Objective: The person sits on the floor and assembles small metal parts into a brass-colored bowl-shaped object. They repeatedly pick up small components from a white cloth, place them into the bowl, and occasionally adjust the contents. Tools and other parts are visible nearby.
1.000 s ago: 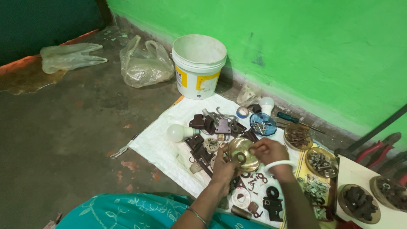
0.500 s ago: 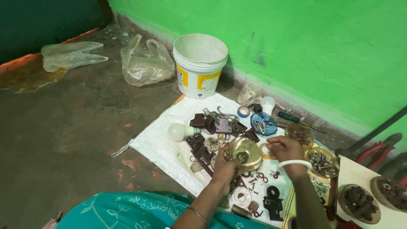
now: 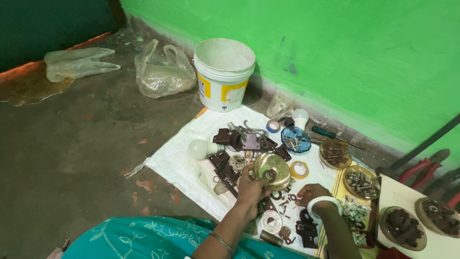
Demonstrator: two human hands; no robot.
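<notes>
My left hand (image 3: 250, 191) grips a round brass dome cover (image 3: 271, 169) by its near edge and holds it tilted above a white woven sheet (image 3: 177, 165). My right hand (image 3: 310, 193), with a white bangle on the wrist, rests lower right of the cover. Its fingers curl down over small dark metal parts (image 3: 287, 204) on the sheet, and whether they hold one is hidden. Brown plastic pieces (image 3: 235, 141) and a round white fitting (image 3: 270, 221) lie around the hands.
A white bucket (image 3: 224, 74) stands by the green wall, with plastic bags (image 3: 160, 72) to its left. On the sheet lie two bulbs (image 3: 200, 148), tape rolls (image 3: 300, 169) and a blue bowl of screws (image 3: 295, 139). Small dishes of hardware (image 3: 360, 182) and red-handled pliers (image 3: 421, 168) sit at the right.
My right hand left the brass cover, swung out to the right, then came down onto the small parts near me. My left hand kept hold of the cover.
</notes>
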